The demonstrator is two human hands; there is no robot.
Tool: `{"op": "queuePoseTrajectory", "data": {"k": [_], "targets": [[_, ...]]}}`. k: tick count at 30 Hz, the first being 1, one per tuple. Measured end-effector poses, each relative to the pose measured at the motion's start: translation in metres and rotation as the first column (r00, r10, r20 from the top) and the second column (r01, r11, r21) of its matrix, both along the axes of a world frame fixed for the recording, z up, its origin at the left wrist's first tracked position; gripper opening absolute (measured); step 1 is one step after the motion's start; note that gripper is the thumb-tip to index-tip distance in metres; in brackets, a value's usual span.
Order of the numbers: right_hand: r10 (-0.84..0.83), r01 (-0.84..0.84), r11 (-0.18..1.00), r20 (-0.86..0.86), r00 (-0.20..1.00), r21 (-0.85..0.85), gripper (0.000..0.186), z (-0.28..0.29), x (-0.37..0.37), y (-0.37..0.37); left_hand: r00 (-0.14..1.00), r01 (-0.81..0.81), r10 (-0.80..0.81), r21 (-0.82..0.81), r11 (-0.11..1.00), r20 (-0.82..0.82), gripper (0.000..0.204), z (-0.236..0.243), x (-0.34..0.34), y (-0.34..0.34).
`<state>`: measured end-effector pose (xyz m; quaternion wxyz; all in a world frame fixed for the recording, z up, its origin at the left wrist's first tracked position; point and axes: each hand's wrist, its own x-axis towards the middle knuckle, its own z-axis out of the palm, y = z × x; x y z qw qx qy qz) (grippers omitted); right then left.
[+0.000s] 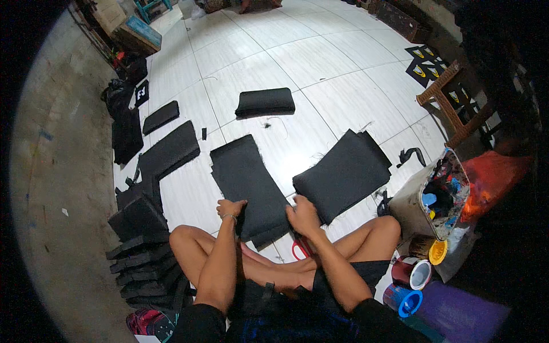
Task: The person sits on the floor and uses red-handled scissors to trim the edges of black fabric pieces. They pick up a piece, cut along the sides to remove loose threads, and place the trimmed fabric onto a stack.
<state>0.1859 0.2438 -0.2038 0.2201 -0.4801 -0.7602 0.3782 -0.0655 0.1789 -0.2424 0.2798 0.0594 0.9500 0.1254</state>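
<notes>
A stack of black fabric pieces (247,186) with frayed edges lies on the floor in front of my crossed legs. My left hand (230,208) is closed at its left edge, thumb over the top. At the opposite edge is my right hand (303,215), its fingers curled in and slightly blurred, pinching the cloth there. Just right of it lies a second black fabric stack (346,174), loose threads along its sides. Red-handled scissors (300,249) rest by my shins, partly hidden by the right forearm and leg.
Farther ahead sits a folded black bundle (265,102). More black stacks (170,150) line the left side by the wall. To the right are a scrap-filled bin (420,197), paint cans (413,272), a red plastic bag (494,180) and a brown stool frame (443,100).
</notes>
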Motion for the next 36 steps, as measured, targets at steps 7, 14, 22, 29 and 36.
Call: {"op": "queuePoseTrajectory", "data": {"k": [7,14,22,29,36], "targets": [[0.081,0.002,0.956,0.272,0.959,-0.294,0.064,-0.009,-0.082,-0.007,0.968,-0.060,0.003,0.219,0.974,0.252,0.101,-0.027,-0.049,-0.023],[0.033,0.042,0.975,0.323,0.946,-0.220,0.064,-0.022,-0.105,-0.021,1.000,0.008,-0.010,0.308,0.951,0.005,0.078,-0.017,-0.029,-0.002],[0.237,-0.172,0.918,0.146,0.960,-0.356,0.060,-0.024,-0.144,-0.023,0.972,0.235,-0.217,0.264,0.936,-0.094,0.072,-0.031,-0.117,-0.010],[0.177,-0.146,0.927,0.059,0.982,-0.346,0.049,-0.026,-0.119,-0.020,0.928,0.356,-0.297,0.300,0.885,-0.224,0.064,-0.046,-0.107,-0.026],[0.317,-0.329,0.924,-0.092,0.944,-0.195,0.041,-0.008,-0.040,0.038,0.544,0.482,-0.230,0.076,0.873,-0.807,0.065,-0.007,-0.070,0.002]]}}
